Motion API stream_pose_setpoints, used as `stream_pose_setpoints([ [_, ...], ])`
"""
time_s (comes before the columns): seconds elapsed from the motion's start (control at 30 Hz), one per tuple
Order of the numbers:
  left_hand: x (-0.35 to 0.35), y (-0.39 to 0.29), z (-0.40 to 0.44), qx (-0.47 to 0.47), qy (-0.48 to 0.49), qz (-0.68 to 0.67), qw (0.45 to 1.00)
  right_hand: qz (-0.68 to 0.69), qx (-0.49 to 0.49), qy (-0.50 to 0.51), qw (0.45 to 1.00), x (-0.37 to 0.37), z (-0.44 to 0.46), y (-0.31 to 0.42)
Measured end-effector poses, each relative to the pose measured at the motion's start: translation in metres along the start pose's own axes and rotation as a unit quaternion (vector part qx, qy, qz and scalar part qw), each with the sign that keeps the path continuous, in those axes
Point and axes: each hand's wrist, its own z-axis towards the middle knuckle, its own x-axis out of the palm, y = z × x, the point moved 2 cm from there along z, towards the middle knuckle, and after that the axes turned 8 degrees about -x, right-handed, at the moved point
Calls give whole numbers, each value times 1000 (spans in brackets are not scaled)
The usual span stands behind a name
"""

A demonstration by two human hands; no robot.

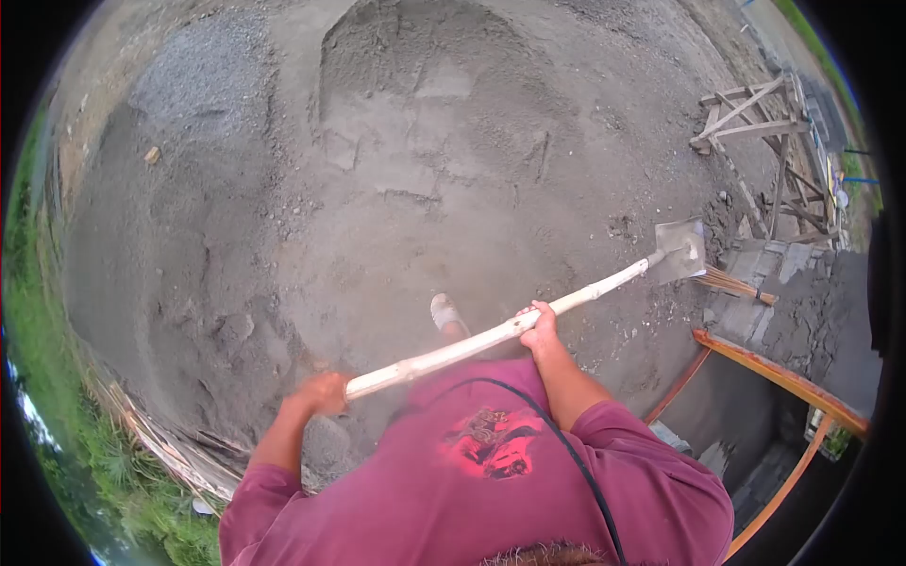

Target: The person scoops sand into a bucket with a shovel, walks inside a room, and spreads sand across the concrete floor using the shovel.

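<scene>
A shovel with a pale, peeled wooden handle [453,354] lies slantwise across the front of my body. My left hand [324,392] is closed round the handle's rear end, near my left side. Farther along the shaft, my right hand [539,326] grips it from below, with the thumb and fingers showing. The square metal blade [680,251] is out to the right, above the grey ground by a gap I cannot judge. Some pale grey material appears on the blade. One foot [444,309] shows beyond the handle.
Grey sand [453,57] is piled ahead, with a gravel heap [203,71] at the far left. A wooden trestle [755,118] stands at the right. Nearer are a block wall [746,269], a bundle of thin sticks [741,285] and an orange-brown wooden frame [783,377]. Grass [123,472] borders the left.
</scene>
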Motion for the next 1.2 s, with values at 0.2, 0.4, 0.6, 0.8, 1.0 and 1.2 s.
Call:
stream_pose_setpoints([
  [0.2,168,39,-42,-208,-1,-175,962,-220,138,106,960,114,21,-135],
  [0.4,202,-31,-55,-320,-18,-351,880,-406,186,164,879,191,36,-236],
  [0.6,123,-103,25,-321,-28,-460,827,-544,172,167,804,320,98,-257],
  [0.8,-62,-96,192,-278,-87,-496,818,-601,103,219,761,566,203,-232],
  [1.0,-4,-101,210,-282,-110,-472,828,-589,51,220,776,512,208,-233],
  [1.2,131,-38,107,-335,-77,-350,871,-503,71,195,839,340,137,-267],
])
